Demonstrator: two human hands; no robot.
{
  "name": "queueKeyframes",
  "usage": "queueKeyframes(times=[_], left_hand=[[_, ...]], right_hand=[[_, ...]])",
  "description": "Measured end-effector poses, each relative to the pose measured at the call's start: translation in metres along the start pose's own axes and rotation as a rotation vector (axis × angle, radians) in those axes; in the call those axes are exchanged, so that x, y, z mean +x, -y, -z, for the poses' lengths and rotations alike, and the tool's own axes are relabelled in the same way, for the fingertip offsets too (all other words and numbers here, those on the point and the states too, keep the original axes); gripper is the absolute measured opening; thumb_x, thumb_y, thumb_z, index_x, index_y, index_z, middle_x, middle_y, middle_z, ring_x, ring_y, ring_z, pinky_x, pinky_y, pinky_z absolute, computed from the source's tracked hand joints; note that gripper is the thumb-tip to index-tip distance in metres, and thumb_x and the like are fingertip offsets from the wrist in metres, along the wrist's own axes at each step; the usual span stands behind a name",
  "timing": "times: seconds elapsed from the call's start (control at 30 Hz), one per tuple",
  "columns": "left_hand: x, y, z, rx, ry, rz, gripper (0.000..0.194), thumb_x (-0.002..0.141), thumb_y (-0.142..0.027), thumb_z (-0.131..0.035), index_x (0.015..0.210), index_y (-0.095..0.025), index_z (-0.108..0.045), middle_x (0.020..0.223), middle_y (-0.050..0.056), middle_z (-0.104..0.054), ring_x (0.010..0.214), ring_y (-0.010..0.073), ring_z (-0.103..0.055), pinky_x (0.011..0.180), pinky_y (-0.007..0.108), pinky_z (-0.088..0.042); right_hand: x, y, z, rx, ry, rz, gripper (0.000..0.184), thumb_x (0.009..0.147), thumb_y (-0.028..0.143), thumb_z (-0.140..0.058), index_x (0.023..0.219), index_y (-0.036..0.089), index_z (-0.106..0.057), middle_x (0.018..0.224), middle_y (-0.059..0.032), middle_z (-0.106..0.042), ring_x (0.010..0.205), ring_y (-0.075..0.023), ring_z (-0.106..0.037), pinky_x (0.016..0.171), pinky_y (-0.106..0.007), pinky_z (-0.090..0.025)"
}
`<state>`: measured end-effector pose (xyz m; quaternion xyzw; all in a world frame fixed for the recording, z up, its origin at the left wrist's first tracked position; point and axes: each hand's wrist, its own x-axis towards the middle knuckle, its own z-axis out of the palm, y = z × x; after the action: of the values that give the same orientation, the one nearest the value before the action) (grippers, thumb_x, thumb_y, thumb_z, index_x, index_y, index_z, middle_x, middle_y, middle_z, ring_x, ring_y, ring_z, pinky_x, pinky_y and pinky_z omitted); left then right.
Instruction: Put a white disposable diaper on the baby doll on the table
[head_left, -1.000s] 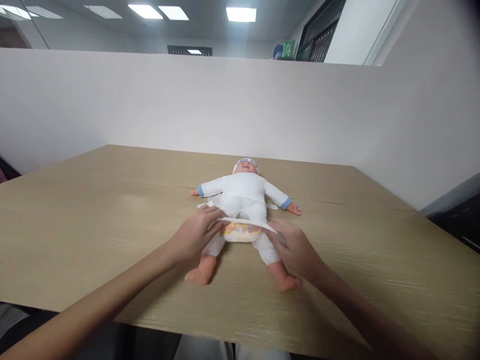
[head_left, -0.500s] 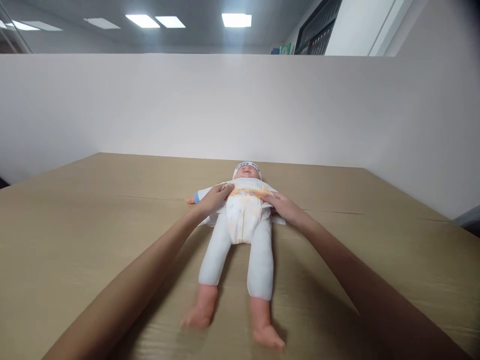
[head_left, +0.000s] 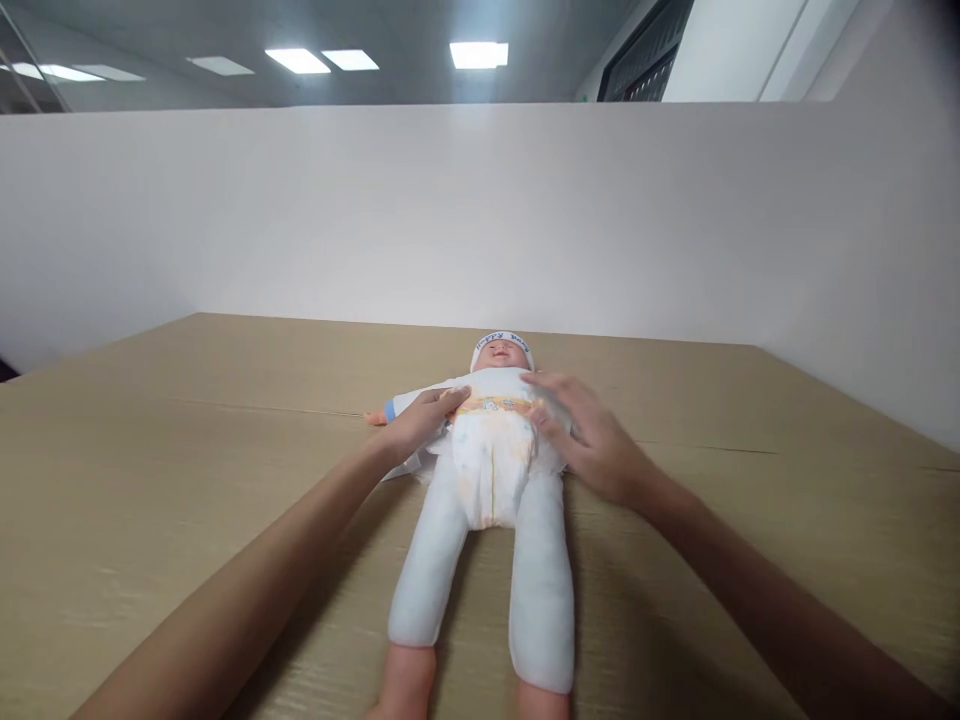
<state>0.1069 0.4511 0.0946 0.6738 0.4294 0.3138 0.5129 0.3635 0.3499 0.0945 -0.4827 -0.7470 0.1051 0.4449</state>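
Note:
A baby doll (head_left: 424,570) in a white outfit and a lettered white headband (head_left: 501,342) lies on its back, feet toward me. Over its hips and belly is a white diaper (head_left: 491,470) with an orange patterned waistband (head_left: 495,405). At the waistband's left end, my left hand (head_left: 424,425) is closed on the diaper's edge, thumb on top; its other fingers are partly hidden. My right hand (head_left: 600,445), slightly blurred, hovers by the waistband's right end with thumb and fingers apart. Whether its fingertips touch the diaper I cannot tell.
The doll lies on a wide brown tabletop (head_left: 187,520) with thin seams across it. Behind the table stands a white partition (head_left: 337,210), and a pale wall (head_left: 892,300) borders the right. Ceiling lights (head_left: 480,55) show above the partition.
My right hand has come off the waistband's right end, its fingers spreading. My left hand stays at the left end. The view has shifted, so the doll looks nearer and its feet are cut off.

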Motion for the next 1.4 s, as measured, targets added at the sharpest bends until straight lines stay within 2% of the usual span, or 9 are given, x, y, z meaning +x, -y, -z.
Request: queueKeyframes(times=[0.2,0.43,0.53,0.67,0.8,0.93,1.1,1.2,1.4], left_hand=[[-0.007,0.008,-0.006,-0.149,0.050,0.056,0.065,0.073,-0.081,-0.078,0.080,-0.020,-0.058,0.077,0.002,-0.063,0.075,0.0215,-0.059,0.070,0.032,-0.044],[-0.034,0.000,-0.001,-0.130,0.125,0.100,0.060,0.082,-0.079,-0.073,0.081,-0.021,-0.054,0.082,0.000,-0.063,0.077,0.0195,-0.057,0.072,0.030,-0.040],[-0.040,-0.003,0.001,-0.059,0.105,0.103,0.062,0.084,-0.082,-0.069,0.078,-0.022,-0.053,0.078,0.001,-0.061,0.075,0.0205,-0.055,0.069,0.031,-0.039],[-0.035,0.002,-0.002,0.039,0.017,0.034,0.058,0.093,-0.078,-0.059,0.077,-0.023,-0.050,0.073,-0.003,-0.053,0.072,0.0186,-0.049,0.069,0.031,-0.037],[-0.033,-0.003,-0.007,0.301,-0.194,-0.053,0.042,0.107,-0.061,-0.043,0.096,-0.024,-0.059,0.092,0.002,-0.068,0.096,0.0257,-0.062,0.089,0.037,-0.045],[-0.044,-0.040,-0.023,0.582,-0.337,-0.331,0.035,0.111,-0.051,-0.039,0.110,-0.023,-0.060,0.121,0.010,-0.072,0.116,0.0307,-0.062,0.105,0.046,-0.044],[-0.056,-0.084,-0.068,0.770,-0.013,-0.672,0.034,0.112,-0.049,-0.044,0.109,-0.024,-0.067,0.123,0.008,-0.073,0.122,0.0292,-0.060,0.109,0.047,-0.045],[-0.054,-0.083,-0.090,0.943,0.147,-0.640,0.032,0.107,-0.051,-0.058,0.110,-0.022,-0.071,0.122,0.008,-0.073,0.122,0.0312,-0.060,0.109,0.050,-0.045],[-0.047,-0.064,-0.098,1.076,0.144,-0.577,0.038,0.096,-0.055,-0.072,0.114,-0.022,-0.076,0.127,0.007,-0.074,0.126,0.0347,-0.057,0.111,0.053,-0.043]], right_hand=[[-0.027,0.004,-0.052,0.112,0.037,0.042,0.049,0.116,0.042,-0.041,0.163,0.031,-0.048,0.173,-0.0066,-0.044,0.166,-0.0258,-0.030,0.138,-0.059,-0.023],[-0.047,0.013,-0.042,0.150,0.059,0.025,0.053,0.116,0.044,-0.043,0.168,0.036,-0.040,0.176,-0.0036,-0.041,0.167,-0.0241,-0.029,0.139,-0.055,-0.023],[-0.064,0.010,-0.032,0.120,-0.017,-0.070,0.053,0.115,0.045,-0.044,0.167,0.033,-0.041,0.173,-0.0062,-0.046,0.161,-0.0253,-0.041,0.134,-0.052,-0.033],[-0.094,-0.012,-0.018,-0.119,-0.176,-0.266,0.040,0.110,0.049,-0.053,0.140,0.027,-0.066,0.136,-0.0109,-0.075,0.123,-0.0317,-0.071,0.114,-0.056,-0.051],[-0.109,-0.029,-0.014,-0.366,-0.182,-0.241,0.029,0.105,0.047,-0.060,0.113,0.023,-0.074,0.109,-0.0103,-0.080,0.108,-0.0338,-0.070,0.104,-0.053,-0.049],[-0.105,-0.028,-0.018,-0.423,-0.176,-0.267,0.021,0.102,0.042,-0.061,0.101,0.023,-0.071,0.102,-0.0082,-0.078,0.098,-0.0298,-0.069,0.088,-0.042,-0.049],[-0.102,-0.023,-0.019,-0.359,-0.142,-0.435,0.020,0.096,0.045,-0.063,0.093,0.025,-0.063,0.084,-0.0022,-0.069,0.078,-0.0244,-0.065,0.069,-0.035,-0.042],[-0.101,-0.021,-0.017,-0.296,-0.133,-0.562,0.025,0.092,0.050,-0.065,0.090,0.026,-0.058,0.080,0.0006,-0.065,0.072,-0.0223,-0.062,0.064,-0.032,-0.038],[-0.100,-0.018,-0.016,-0.173,-0.184,-0.627,0.038,0.087,0.063,-0.069,0.089,0.026,-0.060,0.087,-0.0023,-0.070,0.074,-0.0229,-0.063,0.065,-0.032,-0.037]])
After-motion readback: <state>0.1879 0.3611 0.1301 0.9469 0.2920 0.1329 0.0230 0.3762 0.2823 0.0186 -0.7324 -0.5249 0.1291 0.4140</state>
